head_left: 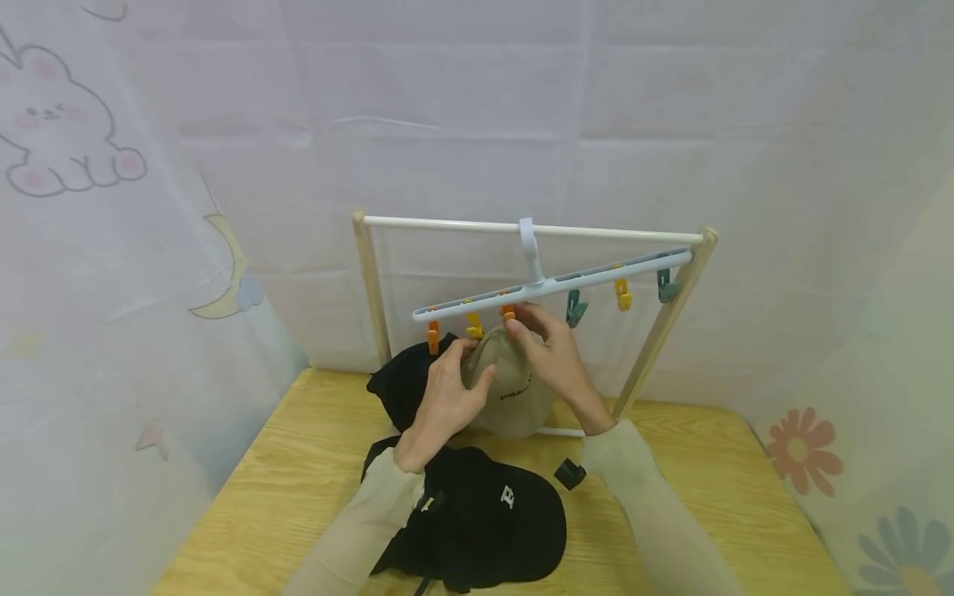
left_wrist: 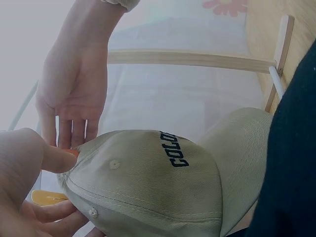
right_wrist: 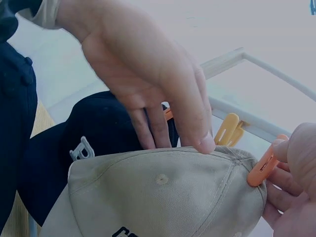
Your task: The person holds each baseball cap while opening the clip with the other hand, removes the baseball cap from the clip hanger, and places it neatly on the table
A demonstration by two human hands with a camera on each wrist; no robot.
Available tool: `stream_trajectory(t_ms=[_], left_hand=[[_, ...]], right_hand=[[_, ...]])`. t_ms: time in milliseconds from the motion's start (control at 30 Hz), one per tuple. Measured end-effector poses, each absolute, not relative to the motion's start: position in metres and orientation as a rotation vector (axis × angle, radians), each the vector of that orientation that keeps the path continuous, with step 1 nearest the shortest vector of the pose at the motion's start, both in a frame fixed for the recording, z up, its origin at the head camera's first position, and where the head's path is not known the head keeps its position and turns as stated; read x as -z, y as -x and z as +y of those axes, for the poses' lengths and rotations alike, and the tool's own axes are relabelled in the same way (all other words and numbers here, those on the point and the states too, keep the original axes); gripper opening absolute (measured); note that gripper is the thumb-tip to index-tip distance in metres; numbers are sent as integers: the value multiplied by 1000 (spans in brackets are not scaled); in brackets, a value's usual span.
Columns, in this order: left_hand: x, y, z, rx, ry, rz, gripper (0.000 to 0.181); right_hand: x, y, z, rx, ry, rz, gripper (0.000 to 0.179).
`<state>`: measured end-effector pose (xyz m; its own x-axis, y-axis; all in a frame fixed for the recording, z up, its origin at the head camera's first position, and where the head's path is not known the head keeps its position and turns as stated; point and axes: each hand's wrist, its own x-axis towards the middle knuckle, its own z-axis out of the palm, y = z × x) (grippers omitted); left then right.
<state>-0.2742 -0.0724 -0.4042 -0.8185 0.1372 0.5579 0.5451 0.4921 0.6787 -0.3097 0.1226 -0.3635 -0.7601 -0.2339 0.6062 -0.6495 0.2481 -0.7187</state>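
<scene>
You seem to be at the clipping step: fastening the beige cap to the hanger, which is hooked over the white rail and tilts, its left end lower. The cap is under the hanger, just left of the hook, crown toward you and brim down. Your right hand has its thumb and fingers clamped on the inner orange clip, which sits over one edge of the cap. Your left hand straddles the other side, thumb in front and fingers behind, holding the cloth in what looks like a light pinch.

Just beside your left fingers hangs the inner yellow clip; you can't tell from these views whether it bites the cap. Next, I'd make sure the orange clip has enough cloth before you release it, then check the yellow one and, if it is loose, feed the edge in. Support the cap meanwhile, since its weight may tip the hanger further.

Behind your left hand, a black cap appears to hang from the outer orange clip. Another cap, black with a white letter, lies on the bench, unclipped, and would likely come after this one.
</scene>
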Motion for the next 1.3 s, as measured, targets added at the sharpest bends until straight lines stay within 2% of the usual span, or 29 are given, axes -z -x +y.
stream_trajectory(t_ms=[400, 767, 1300], left_hand=[[405, 281, -67, 1358, 608, -2317, 39], [404, 283, -68, 1494, 601, -2246, 21], [401, 276, -66, 1597, 555, -2214, 17]], right_hand=[[357, 312, 125, -1611, -879, -2156, 34], [355, 309, 121, -1622, -761, -2172, 35], [354, 307, 117, -1832, -589, -2088, 32]])
